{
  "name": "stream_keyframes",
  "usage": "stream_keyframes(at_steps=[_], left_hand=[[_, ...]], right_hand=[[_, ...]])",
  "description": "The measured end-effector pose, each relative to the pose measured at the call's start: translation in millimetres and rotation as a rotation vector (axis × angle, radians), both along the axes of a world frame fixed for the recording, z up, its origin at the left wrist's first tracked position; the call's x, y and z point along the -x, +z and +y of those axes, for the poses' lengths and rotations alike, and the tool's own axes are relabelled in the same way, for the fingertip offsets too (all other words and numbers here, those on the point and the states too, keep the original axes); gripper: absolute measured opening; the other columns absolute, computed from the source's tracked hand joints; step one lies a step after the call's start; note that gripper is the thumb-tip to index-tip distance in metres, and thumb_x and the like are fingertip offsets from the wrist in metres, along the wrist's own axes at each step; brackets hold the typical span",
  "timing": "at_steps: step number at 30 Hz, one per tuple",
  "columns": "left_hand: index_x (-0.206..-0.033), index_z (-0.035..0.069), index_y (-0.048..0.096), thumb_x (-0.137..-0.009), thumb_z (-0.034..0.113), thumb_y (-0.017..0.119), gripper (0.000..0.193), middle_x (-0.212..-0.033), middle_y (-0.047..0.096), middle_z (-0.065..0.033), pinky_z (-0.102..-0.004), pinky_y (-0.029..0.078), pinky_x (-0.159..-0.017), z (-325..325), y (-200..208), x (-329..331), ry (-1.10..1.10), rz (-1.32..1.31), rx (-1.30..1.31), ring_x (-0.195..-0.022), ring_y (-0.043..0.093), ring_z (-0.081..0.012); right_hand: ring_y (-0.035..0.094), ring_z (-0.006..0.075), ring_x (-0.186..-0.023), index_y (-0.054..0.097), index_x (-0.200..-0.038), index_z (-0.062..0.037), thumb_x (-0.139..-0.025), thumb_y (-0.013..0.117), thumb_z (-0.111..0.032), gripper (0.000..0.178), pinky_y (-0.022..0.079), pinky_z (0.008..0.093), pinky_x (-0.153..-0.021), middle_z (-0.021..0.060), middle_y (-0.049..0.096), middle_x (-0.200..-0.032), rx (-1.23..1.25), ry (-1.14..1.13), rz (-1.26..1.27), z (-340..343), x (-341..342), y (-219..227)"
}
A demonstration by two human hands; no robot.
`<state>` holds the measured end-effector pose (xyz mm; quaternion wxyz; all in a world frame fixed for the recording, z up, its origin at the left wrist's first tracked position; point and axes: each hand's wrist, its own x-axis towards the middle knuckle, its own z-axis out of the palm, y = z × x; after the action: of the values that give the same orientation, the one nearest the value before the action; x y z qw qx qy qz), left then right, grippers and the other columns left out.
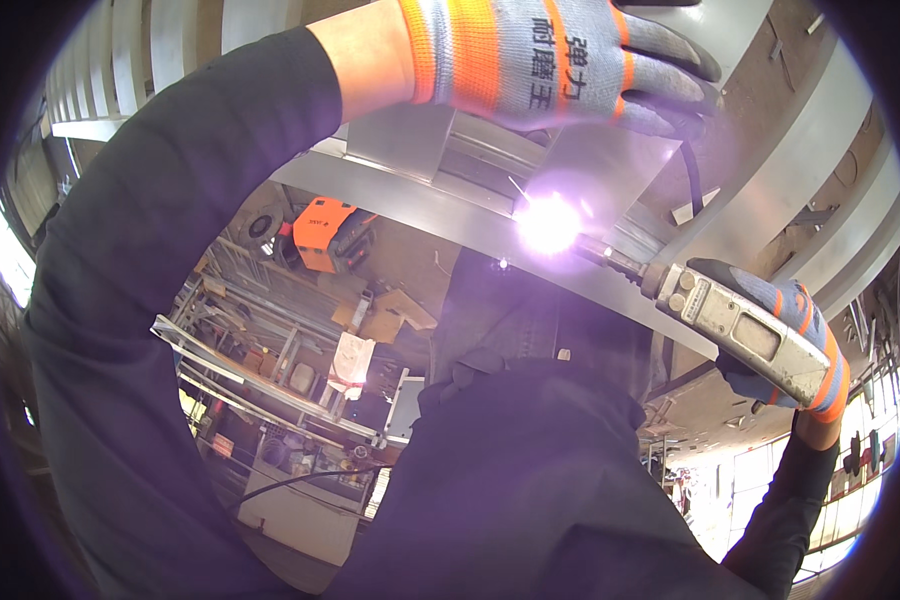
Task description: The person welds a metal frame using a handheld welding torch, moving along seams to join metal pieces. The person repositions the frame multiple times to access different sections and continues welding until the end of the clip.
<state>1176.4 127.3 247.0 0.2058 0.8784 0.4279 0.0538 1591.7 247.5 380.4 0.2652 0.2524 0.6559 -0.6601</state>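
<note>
My right hand (812,318), in a grey glove with orange bands, is wrapped round a boxy, worn handheld welding torch (725,328). The torch points left, and its nozzle ends at a bright white-violet glare on a silver metal bar (400,195). That glare hides the exact spot where tip and metal meet. Across the top reaches my left hand (590,68), in a matching glove with dark fingertips. Its fingers are stretched out over a flat metal piece (610,165) beside the glare; whether they press on it I cannot tell.
Broad curved-looking metal slats (790,150) rise at the right, and more slats (150,60) stand at upper left. Below the bar, an orange-and-black machine (320,235) sits on the floor. A rack with long metal lengths (260,370) and cardboard pieces (400,308) lie at lower left.
</note>
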Motion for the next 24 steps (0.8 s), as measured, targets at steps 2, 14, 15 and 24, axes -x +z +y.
stream_keyframes(at_steps=[2, 14, 15, 24], left_hand=[[-0.181, 0.003, 0.042, -0.127, 0.026, 0.043, 0.059, -0.184, 0.051, -0.0202, -0.0484, 0.038, -0.148, -2.3, -6.7, -1.6, -0.011, 0.030, -0.038, -0.166, 0.054, -0.0328], [-0.177, 0.005, 0.049, -0.125, 0.018, 0.045, 0.054, -0.183, 0.053, -0.0164, -0.0434, 0.038, -0.148, 5.9, -19.6, -5.3, -0.088, 0.139, -0.185, -0.166, 0.054, -0.0277], [-0.177, 0.005, 0.049, -0.125, 0.018, 0.045, 0.053, -0.183, 0.053, -0.0161, -0.0430, 0.038, -0.148, 5.8, -19.6, -5.5, -0.090, 0.143, -0.188, -0.166, 0.054, -0.0273], [-0.174, 0.006, 0.054, -0.124, 0.012, 0.046, 0.051, -0.183, 0.054, -0.0133, -0.0392, 0.038, -0.148, 6.0, -26.3, -2.6, -0.074, 0.153, -0.250, -0.166, 0.054, -0.0235]], right_hand=[[0.059, 0.0100, -0.066, 0.070, -0.165, -0.0054, -0.093, 0.082, -0.006, 0.073, 0.049, 0.0317, -0.063, -0.0036, 0.066, -0.082, 0.114, -0.060, 0.036, 3.6, -3.6, -8.7], [0.061, 0.0122, -0.068, 0.070, -0.164, -0.0048, -0.091, 0.084, -0.007, 0.074, 0.050, 0.0325, -0.065, -0.0014, 0.067, -0.084, 0.084, -0.070, 0.016, -0.2, 6.7, -20.7], [0.061, 0.0123, -0.068, 0.070, -0.164, -0.0048, -0.091, 0.084, -0.007, 0.074, 0.051, 0.0326, -0.065, -0.0012, 0.068, -0.084, 0.085, -0.069, 0.017, -1.3, 7.2, -22.1], [0.064, 0.0139, -0.070, 0.070, -0.163, -0.0043, -0.091, 0.085, -0.008, 0.074, 0.052, 0.0332, -0.067, 0.0004, 0.070, -0.086, 0.073, -0.053, 0.006, 0.8, 8.1, -18.6]])
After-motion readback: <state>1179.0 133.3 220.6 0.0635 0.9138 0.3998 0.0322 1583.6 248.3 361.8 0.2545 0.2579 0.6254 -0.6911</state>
